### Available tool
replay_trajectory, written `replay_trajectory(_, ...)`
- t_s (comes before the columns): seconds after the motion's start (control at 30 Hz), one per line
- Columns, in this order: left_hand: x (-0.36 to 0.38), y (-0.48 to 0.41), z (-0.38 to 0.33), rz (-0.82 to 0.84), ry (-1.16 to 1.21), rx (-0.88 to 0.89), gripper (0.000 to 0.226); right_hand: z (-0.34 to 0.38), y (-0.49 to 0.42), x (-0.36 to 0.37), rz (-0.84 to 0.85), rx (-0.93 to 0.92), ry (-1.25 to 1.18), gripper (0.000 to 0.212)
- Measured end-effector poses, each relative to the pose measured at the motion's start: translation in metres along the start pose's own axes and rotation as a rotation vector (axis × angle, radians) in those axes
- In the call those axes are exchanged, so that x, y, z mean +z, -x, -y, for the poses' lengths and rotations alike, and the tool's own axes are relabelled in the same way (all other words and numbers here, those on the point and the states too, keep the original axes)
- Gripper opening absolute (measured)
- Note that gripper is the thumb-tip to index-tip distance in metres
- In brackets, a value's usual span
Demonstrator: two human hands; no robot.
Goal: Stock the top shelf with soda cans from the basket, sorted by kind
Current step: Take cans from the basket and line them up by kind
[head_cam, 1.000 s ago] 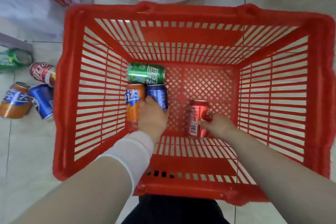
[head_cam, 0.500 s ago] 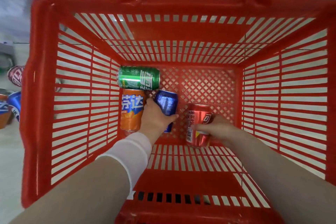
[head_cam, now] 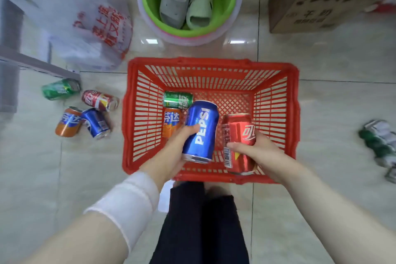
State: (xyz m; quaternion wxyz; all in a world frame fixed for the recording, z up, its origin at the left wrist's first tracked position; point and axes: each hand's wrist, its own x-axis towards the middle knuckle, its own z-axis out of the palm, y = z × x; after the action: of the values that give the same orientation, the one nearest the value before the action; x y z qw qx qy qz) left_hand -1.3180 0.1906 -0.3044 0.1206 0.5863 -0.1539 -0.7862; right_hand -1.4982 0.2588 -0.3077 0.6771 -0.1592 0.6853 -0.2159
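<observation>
Above the basket (head_cam: 211,64), left hand (head_cam: 171,156) grips a Pepsi can (head_cam: 201,133); right hand (head_cam: 260,151) grips a red can (head_cam: 239,141).

The red slatted plastic basket (head_cam: 211,64) has a lattice-patterned base; the green metal soda can (head_cam: 177,99) in it bears white lettering, and the orange metal soda can (head_cam: 171,122) has a blue band with white characters. The blue metal soda can (head_cam: 201,133) carries white PEPSI lettering; the red metal soda can (head_cam: 239,141) carries white characters, a white barcode panel and a yellow mark. The tiled floor (head_cam: 321,113) is pale beige with dark grout lines; the round plastic basin (head_cam: 151,4) is lime green above a pink rim.
</observation>
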Motion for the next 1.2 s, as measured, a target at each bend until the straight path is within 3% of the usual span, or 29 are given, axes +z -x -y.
replay_trajectory(0.1, 0.026, 0.082, -0.028, 0.114, 0.04, 0.015, 0.052, 0.043, 0.079, 0.006, -0.035, -0.064, -0.082, 0.073)
replay_trajectory(0.33, 0.075, 0.24, -0.085, 0.183, -0.006, 0.213, 0.04, 0.131, 0.241, 0.004, 0.051, -0.237, -0.231, 0.075)
replay_trajectory(0.5, 0.096, 0.328, -0.111, 0.123, 0.049, 0.308, 0.087, 0.169, 0.322, 0.008, 0.054, -0.319, -0.218, 0.107)
replay_trajectory(0.63, 0.099, 0.385, -0.124, 0.155, 0.028, 0.396, 0.085, 0.192, 0.378, 0.022, 0.041, -0.391, -0.221, 0.089)
replay_trajectory(0.8, 0.093, 0.447, -0.155, 0.203, -0.037, 0.575, 0.101, 0.228, 0.428, 0.05, 0.016, -0.511, -0.139, 0.095)
replay_trajectory(1.0, 0.067, 0.502, -0.203, 0.086, 0.035, 0.735, 0.078, 0.29, 0.468, 0.098, 0.008, -0.656, -0.131, 0.094)
replay_trajectory(1.2, 0.027, 0.558, -0.261, 0.124, 0.097, 0.895, 0.068, 0.354, 0.508, 0.162, -0.03, -0.817, -0.066, 0.077)
